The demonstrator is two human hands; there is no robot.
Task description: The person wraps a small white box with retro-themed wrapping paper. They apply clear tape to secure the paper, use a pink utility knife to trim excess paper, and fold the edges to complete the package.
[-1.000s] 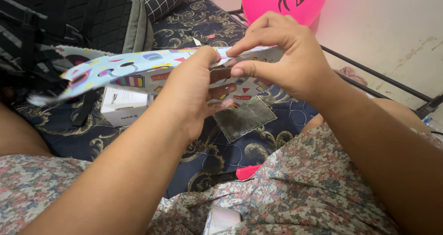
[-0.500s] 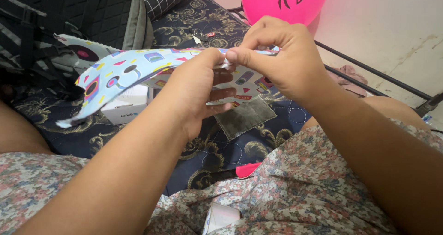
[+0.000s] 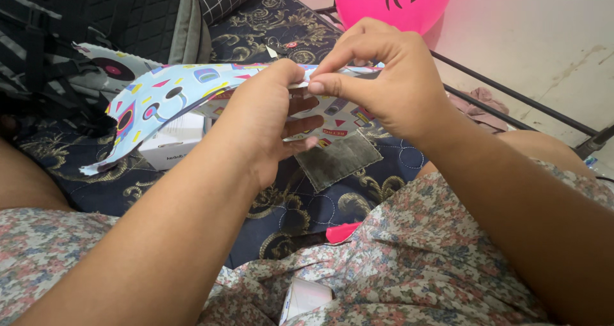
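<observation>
Pale-blue wrapping paper, bright retro shapes, curled; both hands, left hand and right hand, pinching its edge.

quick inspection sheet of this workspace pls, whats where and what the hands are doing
surface: dark blue quilt with gold scroll pattern
job's things: patterned light blue wrapping paper, loose end drooping to the left
clutter: white box under the paper; grey square patch; dark backpack
grippers: left hand and right hand both pinch the paper's edge
cables: nothing seen
surroundings: pink balloon, black metal rail, pale wall
</observation>
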